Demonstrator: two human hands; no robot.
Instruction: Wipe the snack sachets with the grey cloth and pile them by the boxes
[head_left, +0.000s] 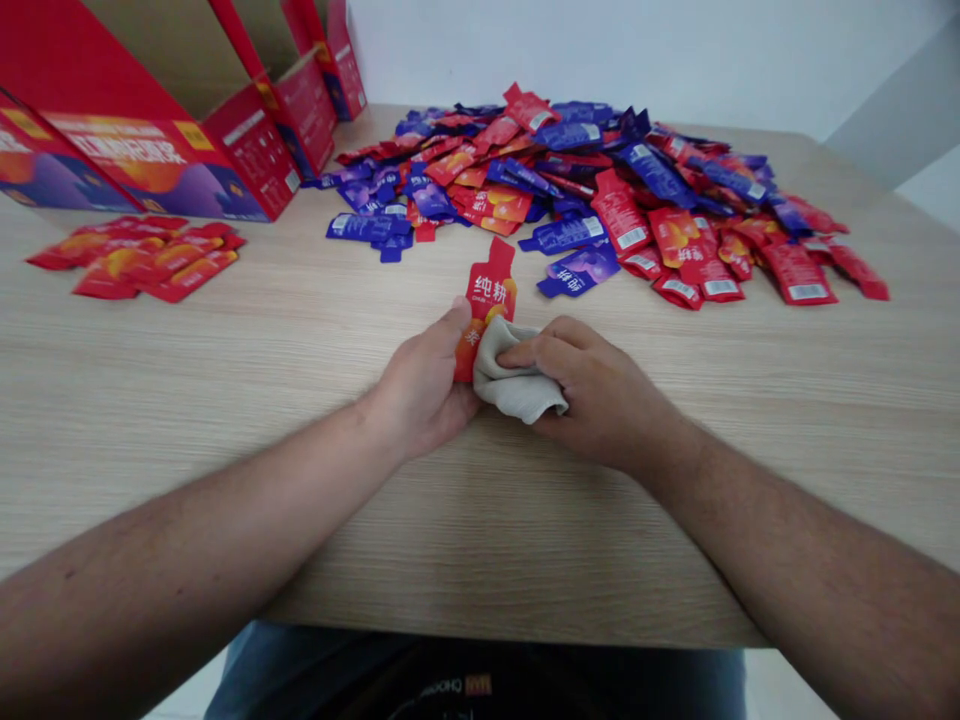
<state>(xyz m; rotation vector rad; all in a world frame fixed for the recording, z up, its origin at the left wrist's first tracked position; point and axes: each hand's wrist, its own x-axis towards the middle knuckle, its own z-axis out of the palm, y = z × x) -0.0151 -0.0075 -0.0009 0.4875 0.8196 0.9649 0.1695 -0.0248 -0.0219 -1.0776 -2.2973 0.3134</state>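
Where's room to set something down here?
Bare wood tabletop lies left of the left hand, below the small red sachet group, and right of the right hand, below the sachet pile. The back is crowded by that pile and red cartons.

Two hands [510,390] are at six o'clock, with one cloth [516,375] and one red packet [489,295] between them. Three red boxes [150,140] stand at eleven o'clock. One small heap [135,260] of about a dozen red packets lies at ten o'clock. One big heap [570,170] at twelve o'clock holds too many red and purple packets to count.
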